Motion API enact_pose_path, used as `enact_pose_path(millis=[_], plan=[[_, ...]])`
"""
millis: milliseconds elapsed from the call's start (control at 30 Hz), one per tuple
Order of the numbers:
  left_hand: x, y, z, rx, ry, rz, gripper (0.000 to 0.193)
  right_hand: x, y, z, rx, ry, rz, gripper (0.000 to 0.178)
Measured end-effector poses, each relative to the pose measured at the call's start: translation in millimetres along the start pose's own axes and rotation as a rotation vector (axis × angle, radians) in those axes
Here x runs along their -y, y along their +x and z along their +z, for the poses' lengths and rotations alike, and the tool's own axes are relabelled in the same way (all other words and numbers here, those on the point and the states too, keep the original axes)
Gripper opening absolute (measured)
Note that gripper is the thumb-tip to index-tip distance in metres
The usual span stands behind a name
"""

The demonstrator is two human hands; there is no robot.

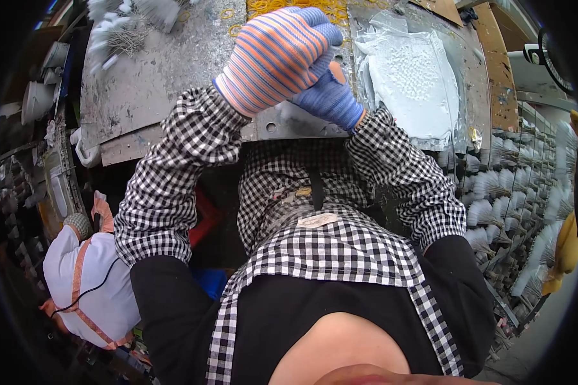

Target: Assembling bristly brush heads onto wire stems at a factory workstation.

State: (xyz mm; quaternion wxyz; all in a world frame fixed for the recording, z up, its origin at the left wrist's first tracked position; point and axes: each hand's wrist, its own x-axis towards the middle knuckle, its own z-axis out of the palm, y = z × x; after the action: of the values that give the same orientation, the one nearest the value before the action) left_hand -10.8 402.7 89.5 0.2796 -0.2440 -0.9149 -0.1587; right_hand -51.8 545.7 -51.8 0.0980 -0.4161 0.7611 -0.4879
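My left hand (277,61), in a glove striped orange and blue, is raised over the table with its fingers curled closed. Just below and to its right is my right hand (332,97), in a blue glove with a bare thumb tip showing. The two hands meet, and the left hides most of the right hand's fingers. Whatever they grip between them is out of sight. Yellow rubber bands (295,6) lie in a heap on the table beyond my hands.
Bundles of white-tufted wire brushes (125,35) lie at the table's far left. A plastic sheet (411,80) bearing white lumpy material is at the right. Many white brushes hang on a rack (504,192) farther right. Another person in a white garment (99,282) is at the lower left.
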Motion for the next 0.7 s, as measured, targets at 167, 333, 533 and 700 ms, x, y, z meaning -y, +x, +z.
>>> enact_pose_path(millis=[167,333,533,700], plan=[[-10.5,-9.3,6.1,-0.063,-0.029,0.047,0.016,15.4,-6.0,0.0,-0.180,0.080,-0.157,0.028],[-41.4,-32.2,-15.0,0.007,-0.126,0.073,0.025,13.1,-26.5,18.9,-0.112,0.274,-0.084,0.033],[-41.9,4.4,-36.0,-0.006,-0.043,0.044,0.022,47.5,1.1,-10.7,-0.296,0.179,-0.282,0.036],[-34.5,-8.0,-6.6,0.130,-0.027,-0.021,0.019,24.2,-25.4,-8.6,-0.062,0.221,-0.045,0.032]])
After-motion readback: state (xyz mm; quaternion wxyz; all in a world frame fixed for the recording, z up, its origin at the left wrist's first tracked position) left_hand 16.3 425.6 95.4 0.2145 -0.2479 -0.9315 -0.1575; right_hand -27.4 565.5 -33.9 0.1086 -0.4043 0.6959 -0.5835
